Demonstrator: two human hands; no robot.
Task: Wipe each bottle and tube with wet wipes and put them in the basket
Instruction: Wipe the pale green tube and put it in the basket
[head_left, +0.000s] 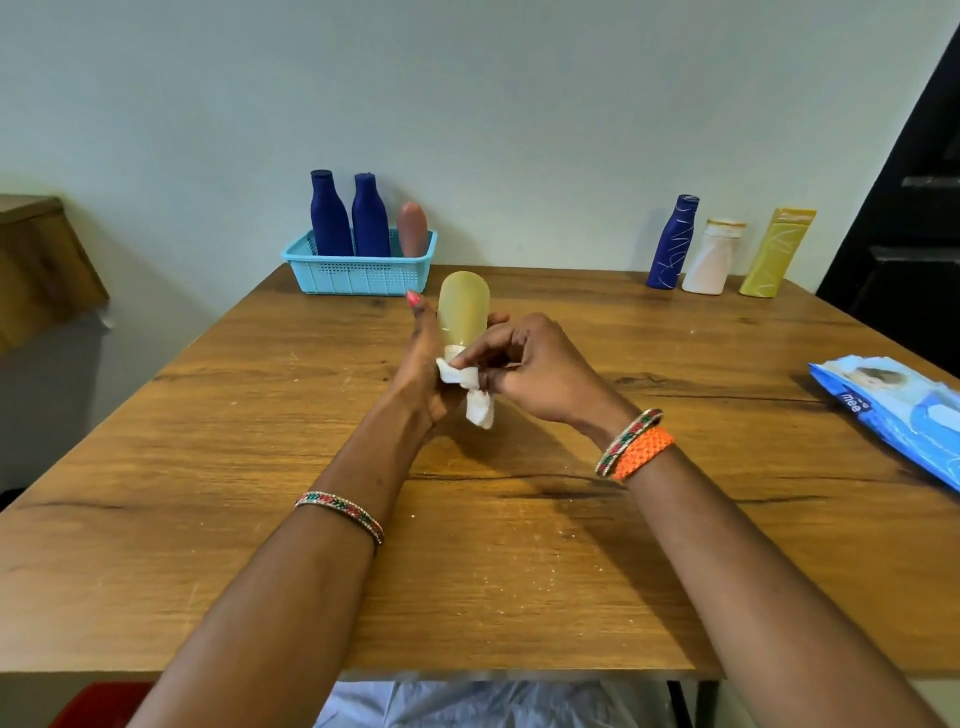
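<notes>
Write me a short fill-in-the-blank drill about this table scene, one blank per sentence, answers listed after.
1. The blue basket already holds ___ bottles.
2. The left hand holds a ___ bottle while the right hand rubs it with a white wipe.
3. At the table's far right stand ___ bottles, not yet in the basket.
4. The pack of wipes lies at the table's ___ edge.

Answers: three; yellow; three; right

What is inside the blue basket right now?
Inside the blue basket stand two dark blue bottles and a brownish-pink tube. The wall hides their bases and the floor.
</notes>
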